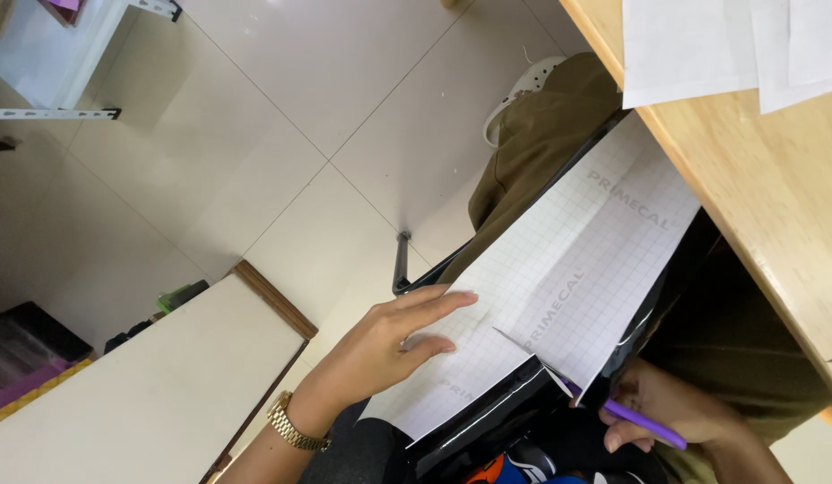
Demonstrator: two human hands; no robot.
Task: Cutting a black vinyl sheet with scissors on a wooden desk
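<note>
Cutting is underway from what I can see: your right hand [671, 412] is curled shut around the purple handle of a pair of scissors [559, 376], down low by your lap, and the blades are biting into the edge of a white gridded sheet [568, 278] with a faint grey watermark. Your left hand [389, 345] lies flat on the sheet, fingers stretched out and open, pinning it down rather than gripping anything. There's a gold watch [295, 426] on that wrist.

The sheet lies across your lap on top of something dark and glossy, running up toward the wooden table [757, 188]. I'd say you're early on: the cut looks only a short way in from the near edge, and most of the sheet ahead of the blades is uncut.

Further out, the table edge crosses the right side with a few white papers [703, 45] on top. On your left there's a pale board with a brown trim [147, 385]. The floor is big cream tiles [299, 116], and a white shoe [524, 90] shows past the olive trouser leg.
</note>
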